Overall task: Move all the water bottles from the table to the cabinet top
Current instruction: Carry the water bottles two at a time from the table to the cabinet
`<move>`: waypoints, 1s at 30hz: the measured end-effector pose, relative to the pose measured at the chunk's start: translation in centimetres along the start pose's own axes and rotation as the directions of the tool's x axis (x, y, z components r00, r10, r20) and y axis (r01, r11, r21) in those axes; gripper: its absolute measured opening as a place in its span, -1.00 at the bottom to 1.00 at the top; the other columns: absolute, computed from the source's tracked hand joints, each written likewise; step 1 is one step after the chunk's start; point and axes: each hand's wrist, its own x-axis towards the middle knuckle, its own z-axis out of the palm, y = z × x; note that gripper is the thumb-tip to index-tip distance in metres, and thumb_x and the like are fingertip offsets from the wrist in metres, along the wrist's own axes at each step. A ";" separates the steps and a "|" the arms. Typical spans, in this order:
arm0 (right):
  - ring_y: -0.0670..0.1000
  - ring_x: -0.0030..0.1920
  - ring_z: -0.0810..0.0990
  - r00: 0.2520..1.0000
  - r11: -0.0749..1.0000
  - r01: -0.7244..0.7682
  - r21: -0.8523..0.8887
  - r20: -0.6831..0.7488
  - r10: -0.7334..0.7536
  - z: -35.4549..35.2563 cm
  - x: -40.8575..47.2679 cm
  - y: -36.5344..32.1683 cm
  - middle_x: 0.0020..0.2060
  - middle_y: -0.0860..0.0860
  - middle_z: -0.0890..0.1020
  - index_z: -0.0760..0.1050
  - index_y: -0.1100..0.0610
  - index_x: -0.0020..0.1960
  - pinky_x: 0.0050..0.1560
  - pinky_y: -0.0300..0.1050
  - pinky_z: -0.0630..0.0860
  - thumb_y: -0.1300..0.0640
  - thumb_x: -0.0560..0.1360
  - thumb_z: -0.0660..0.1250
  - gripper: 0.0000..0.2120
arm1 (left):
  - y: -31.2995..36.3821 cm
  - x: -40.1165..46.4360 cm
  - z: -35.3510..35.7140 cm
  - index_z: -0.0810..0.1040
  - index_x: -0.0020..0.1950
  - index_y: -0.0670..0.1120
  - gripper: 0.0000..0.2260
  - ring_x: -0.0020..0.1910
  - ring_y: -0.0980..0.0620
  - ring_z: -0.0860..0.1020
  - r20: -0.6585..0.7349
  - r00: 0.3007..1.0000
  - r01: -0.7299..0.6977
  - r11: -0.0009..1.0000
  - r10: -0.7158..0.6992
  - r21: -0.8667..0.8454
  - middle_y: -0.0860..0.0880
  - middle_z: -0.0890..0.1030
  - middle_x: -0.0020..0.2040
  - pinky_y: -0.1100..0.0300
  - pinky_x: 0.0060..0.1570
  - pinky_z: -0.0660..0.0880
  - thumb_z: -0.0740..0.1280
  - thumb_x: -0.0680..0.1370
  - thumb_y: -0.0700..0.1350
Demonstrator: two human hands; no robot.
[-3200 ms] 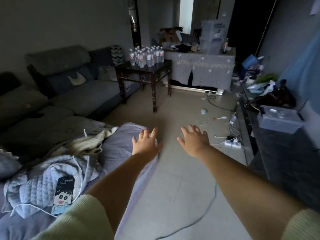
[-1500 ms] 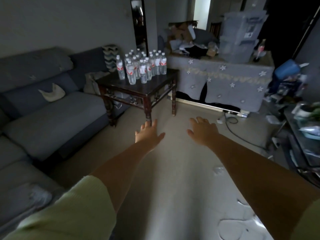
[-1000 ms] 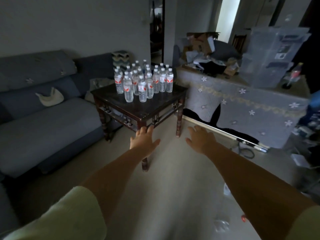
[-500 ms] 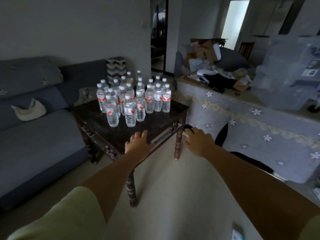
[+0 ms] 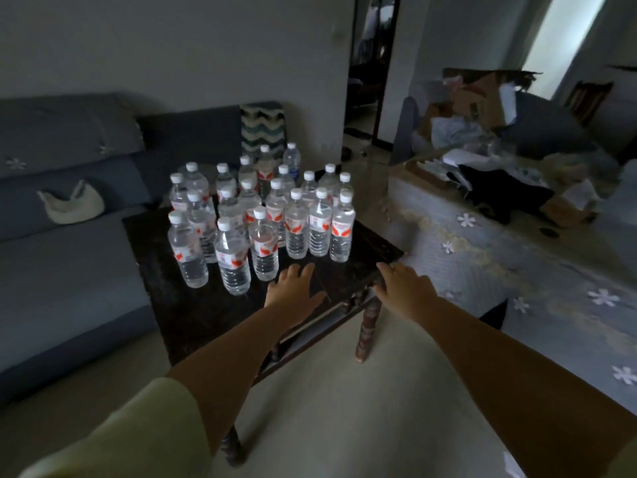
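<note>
Two hands reached out over the dark wooden counter (image 5: 179,305), neither grip holding anything. The left hand (image 5: 293,291) hovered palm down with its fingers straight and loosely spread, fingertips just short of the nearest water bottles (image 5: 262,232). The bottles, capped in white with red-marked labels, stood upright in a tight cluster on the counter directly ahead of and to the left of that hand. The right hand (image 5: 406,288) was likewise spread flat, past the counter's right corner, well to the right of the bottles. Beyond the right hand lay a grey cloth with white flowers (image 5: 517,270); left of the left hand sat a blue sofa (image 5: 69,263).
</note>
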 end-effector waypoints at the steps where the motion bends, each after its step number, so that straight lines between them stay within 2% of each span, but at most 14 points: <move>1: 0.16 0.40 0.34 0.999 0.999 0.032 -0.012 0.008 -0.032 0.0 2.0 0.6 0.43 0.11 0.30 0.07 0.01 0.53 0.29 0.13 0.34 -0.14 0.60 0.08 -0.44 | 0.1 1.3 0.2 0.07 0.55 -0.01 -0.35 0.45 -0.14 0.26 -0.009 1.000 0.027 1.000 -0.027 -0.005 -0.10 0.25 0.47 -0.12 0.34 0.34 0.20 0.56 0.21; 6: 0.19 0.35 0.36 0.982 0.983 0.177 -0.053 0.069 -0.173 0.2 10.6 0.6 0.37 0.11 0.35 0.15 0.01 0.48 0.25 0.14 0.36 -0.16 0.59 0.09 -0.49 | -1.8 5.0 1.1 0.08 0.55 0.01 -0.36 0.48 -0.13 0.23 -0.020 0.979 0.201 0.978 -0.202 -0.062 -0.09 0.23 0.50 -0.11 0.36 0.33 0.21 0.55 0.21; 9: 0.19 0.37 0.36 0.948 0.952 0.305 0.018 0.091 -0.306 1.2 14.6 -2.3 0.39 0.11 0.34 0.19 0.03 0.45 0.24 0.16 0.38 -0.15 0.58 0.12 -0.50 | -5.2 5.8 1.0 0.14 0.52 0.02 -0.39 0.45 -0.13 0.27 -0.025 0.949 0.312 0.946 -0.316 -0.090 -0.09 0.27 0.47 -0.10 0.29 0.38 0.23 0.55 0.19; 12: 0.19 0.42 0.32 0.898 0.905 0.423 0.048 0.111 -0.426 2.1 18.6 -6.4 0.46 0.13 0.28 0.14 0.06 0.50 0.32 0.16 0.37 -0.14 0.59 0.12 -0.45 | -9.2 6.7 1.0 0.19 0.48 0.01 -0.43 0.39 -0.13 0.33 -0.025 0.913 0.404 0.911 -0.407 -0.084 -0.08 0.32 0.42 -0.11 0.24 0.41 0.26 0.54 0.17; 15: 0.20 0.45 0.28 0.874 0.884 0.463 0.058 0.134 -0.467 3.2 21.7 -9.6 0.49 0.16 0.24 0.08 0.09 0.53 0.38 0.15 0.32 -0.15 0.59 0.11 -0.40 | -12.4 7.7 1.1 0.34 0.40 -0.01 -0.50 0.31 -0.10 0.41 0.018 0.864 0.503 0.860 -0.503 -0.081 -0.08 0.44 0.31 -0.06 0.19 0.45 0.27 0.53 0.17; 17: 0.18 0.48 0.24 0.855 0.871 0.484 0.087 0.168 -0.491 3.9 23.6 -11.0 0.52 0.14 0.19 0.05 0.11 0.55 0.43 0.12 0.28 -0.19 0.58 0.14 -0.33 | -14.3 8.4 1.3 0.42 0.36 0.04 -0.56 0.27 -0.09 0.47 0.108 0.842 0.533 0.846 -0.528 -0.014 -0.07 0.50 0.29 0.02 0.17 0.44 0.23 0.54 0.20; 19: 0.14 0.49 0.24 0.837 0.857 0.492 0.153 0.189 -0.514 4.7 25.5 -12.0 0.53 0.11 0.19 0.06 0.12 0.55 0.43 0.08 0.27 -0.23 0.53 0.21 -0.26 | -15.8 9.3 1.1 0.48 0.32 0.06 -0.47 0.21 -0.09 0.53 0.239 0.793 0.573 0.819 -0.560 0.018 -0.05 0.56 0.24 0.06 0.17 0.47 0.16 0.50 0.35; 21: 0.11 0.49 0.24 0.816 0.823 0.487 0.294 0.184 -0.549 5.4 26.8 -12.6 0.52 0.07 0.20 0.05 0.08 0.55 0.44 0.07 0.28 -0.22 0.48 0.31 -0.19 | -16.9 9.9 1.0 0.47 0.30 0.04 -0.29 0.15 -0.10 0.57 0.335 0.728 0.650 0.757 -0.598 -0.063 -0.03 0.59 0.18 0.01 0.19 0.49 0.16 0.36 0.49; 23: 0.07 0.49 0.25 0.773 0.749 0.508 0.425 0.160 -0.614 6.6 27.7 -13.7 0.51 0.04 0.22 0.02 0.04 0.55 0.43 0.01 0.27 -0.15 0.43 0.42 -0.13 | -17.7 10.3 1.7 0.39 0.37 0.02 -0.19 0.21 -0.11 0.55 0.334 0.697 0.712 0.669 -0.635 -0.212 -0.05 0.56 0.25 -0.06 0.24 0.47 0.27 0.26 0.48; 25: -0.09 0.44 0.31 0.728 0.626 0.517 0.584 0.085 -0.680 7.4 27.7 -15.0 0.43 -0.10 0.34 0.11 0.02 0.52 0.37 -0.19 0.27 -0.07 0.36 0.51 -0.12 | -17.9 10.3 3.0 0.30 0.42 0.00 -0.15 0.26 -0.10 0.52 0.232 0.714 0.680 0.574 -0.661 -0.456 -0.06 0.52 0.31 -0.09 0.27 0.45 0.43 0.24 0.35; 27: -0.32 0.27 0.42 0.734 0.486 0.448 0.750 0.002 -0.680 8.8 28.1 -16.6 0.27 -0.21 0.47 0.25 0.04 0.43 0.28 -0.30 0.38 0.06 0.28 0.60 -0.17 | -17.8 11.0 4.4 0.29 0.40 0.01 -0.23 0.24 -0.01 0.52 0.093 0.725 0.526 0.460 -0.682 -0.715 -0.02 0.53 0.28 -0.07 0.28 0.46 0.56 0.29 0.11; 29: -0.26 0.19 0.50 0.791 0.416 0.376 0.828 -0.053 -0.609 10.5 28.5 -17.8 0.19 -0.11 0.55 0.31 0.14 0.39 0.24 -0.32 0.43 0.14 0.24 0.62 -0.19 | -17.6 12.0 6.0 0.26 0.37 0.03 -0.23 0.19 0.12 0.53 -0.036 0.705 0.333 0.375 -0.708 -0.865 0.05 0.53 0.21 0.07 0.25 0.50 0.60 0.29 -0.11; 30: -0.22 0.18 0.52 0.813 0.407 0.370 0.835 -0.078 -0.577 11.1 28.6 -18.3 0.18 -0.08 0.55 0.30 0.16 0.39 0.19 -0.41 0.43 0.13 0.24 0.62 -0.18 | -17.5 12.6 6.7 0.22 0.39 0.04 -0.19 0.17 0.20 0.53 -0.085 0.678 0.274 0.358 -0.730 -0.893 0.10 0.52 0.20 0.21 0.19 0.51 0.60 0.28 -0.13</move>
